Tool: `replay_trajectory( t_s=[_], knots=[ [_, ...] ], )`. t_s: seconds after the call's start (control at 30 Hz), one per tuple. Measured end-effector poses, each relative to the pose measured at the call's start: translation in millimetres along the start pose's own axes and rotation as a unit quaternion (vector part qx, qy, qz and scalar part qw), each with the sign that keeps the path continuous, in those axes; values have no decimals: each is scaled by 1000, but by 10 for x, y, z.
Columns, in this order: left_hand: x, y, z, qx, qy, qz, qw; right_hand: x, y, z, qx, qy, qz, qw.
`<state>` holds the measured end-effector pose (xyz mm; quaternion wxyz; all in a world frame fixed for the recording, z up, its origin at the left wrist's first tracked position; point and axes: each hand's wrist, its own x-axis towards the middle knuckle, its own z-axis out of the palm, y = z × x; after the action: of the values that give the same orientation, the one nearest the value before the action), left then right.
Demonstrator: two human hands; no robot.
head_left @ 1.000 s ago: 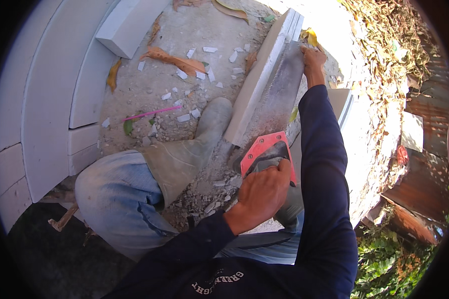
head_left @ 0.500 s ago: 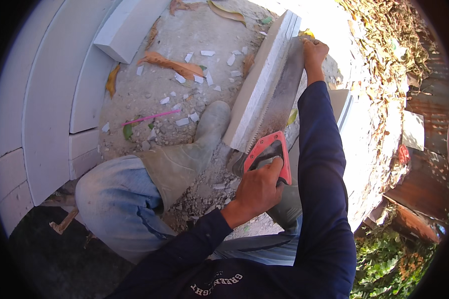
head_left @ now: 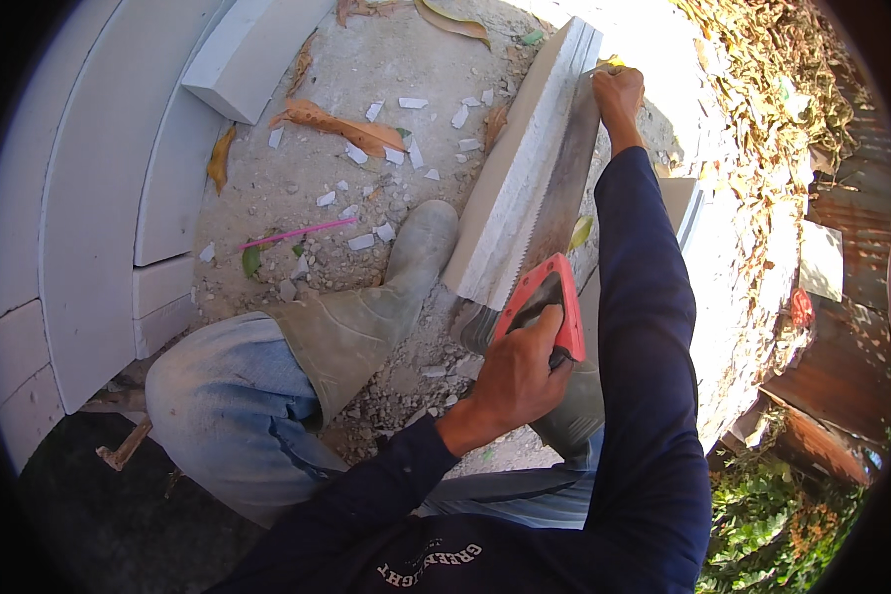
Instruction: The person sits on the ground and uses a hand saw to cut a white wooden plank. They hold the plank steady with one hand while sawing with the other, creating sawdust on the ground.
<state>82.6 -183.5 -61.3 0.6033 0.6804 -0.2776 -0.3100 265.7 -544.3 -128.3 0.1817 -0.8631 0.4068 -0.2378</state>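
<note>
My left hand [head_left: 510,391] is closed round the grip of a handsaw with a red and black handle [head_left: 569,297]. Its long toothed blade [head_left: 562,183] lies along the side of a long pale board or block [head_left: 511,178], running away from me. My right hand [head_left: 616,99] pinches the far end of the blade, beside the block's far end. Under the saw, another pale piece [head_left: 586,287] is partly hidden by my right arm. My gray rubber boot [head_left: 406,267] rests just left of the block.
Stacked pale boards [head_left: 99,218] line the left, with a shorter block [head_left: 238,54] above. Pale chips [head_left: 359,241], a pink straw [head_left: 297,228] and dry leaves [head_left: 332,124] lie on the dusty ground. Rusty corrugated metal [head_left: 822,366] and heaped leaves [head_left: 782,69] are at the right.
The saw handle has shifted a little right and up and turned slightly, with my left hand on it. My right hand has edged up along with the blade's far end.
</note>
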Motion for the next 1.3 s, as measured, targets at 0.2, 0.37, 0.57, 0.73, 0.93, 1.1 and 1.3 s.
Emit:
replay_trajectory(
  t_s=[0.2, 0.37, 0.57, 0.73, 0.93, 1.1, 1.3],
  knots=[
    [108, 286, -148, 94, -54, -39, 993, 227, 260, 221, 7, -34, 31, 999],
    [148, 373, -53, 184, -141, -38, 972, 576, 1193, 257, 146, -4, 40, 988],
    [41, 6, -76, 144, -24, 11, 989, 122, 255, 249, 236, -36, 122, 964],
    [-25, 2, 35, 129, 12, 55, 990, 218, -103, -196, 383, -41, 91, 918],
    [-177, 326, -149, -29, 91, 66, 993, -892, -103, -426, 66, -62, 167, 982],
    [-279, 714, -919, -25, 104, 58, 993, -2489, -720, -280, -48, -142, 109, 983],
    [-694, 1140, -1415, -39, 88, -21, 995, -2692, -579, -326, -19, -114, 188, 975]
  ],
)
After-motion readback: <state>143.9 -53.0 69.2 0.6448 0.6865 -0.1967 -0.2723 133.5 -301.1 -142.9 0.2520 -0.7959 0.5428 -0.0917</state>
